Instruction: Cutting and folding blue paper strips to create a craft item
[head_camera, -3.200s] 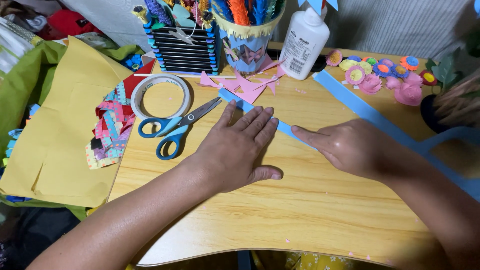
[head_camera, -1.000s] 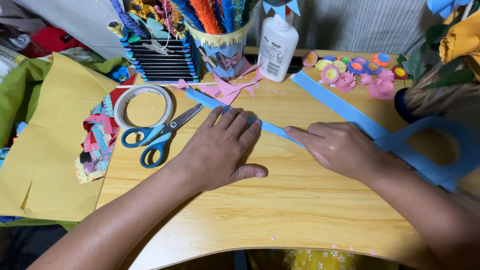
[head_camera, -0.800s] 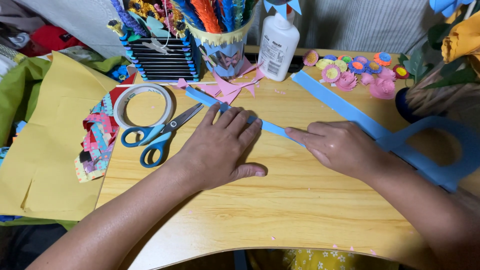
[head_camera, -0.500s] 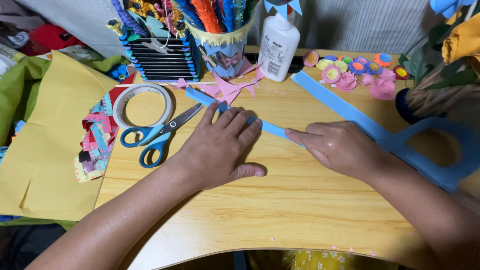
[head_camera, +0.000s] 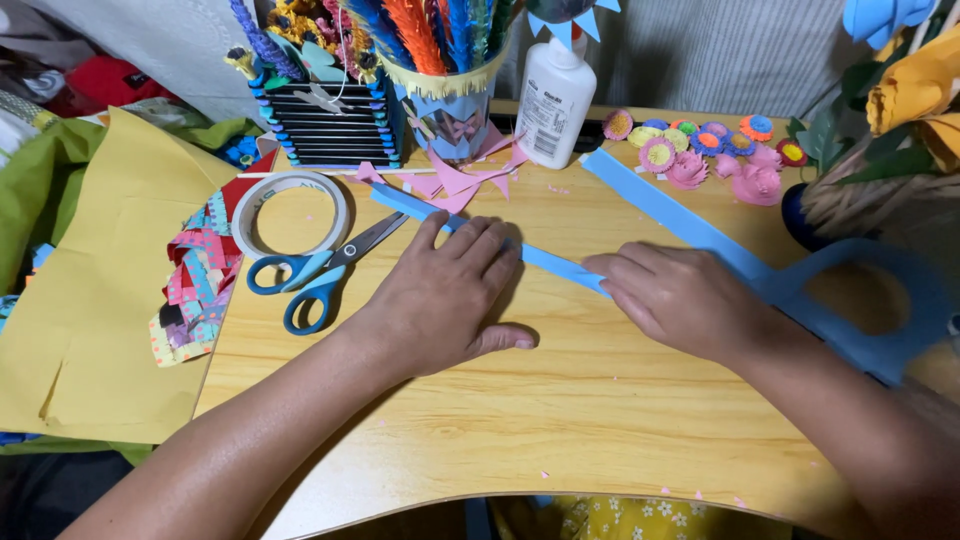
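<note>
A narrow blue paper strip lies diagonally across the wooden table. My left hand lies flat on it, fingers spread, pressing its left part down. My right hand rests on the strip's right part, fingertips pinching or pressing the paper at its edge. The strip shows only between the two hands and beyond my left fingertips, near the pink scraps.
Blue-handled scissors and a tape roll lie left of my left hand. A glue bottle, a cup of paper feathers, pink scraps, paper flowers, a longer blue strip and yellow paper surround the work area.
Since about three seconds ago the view has shifted and my right hand slid a little left along the strip. Over the last second both hands have stayed nearly still.
</note>
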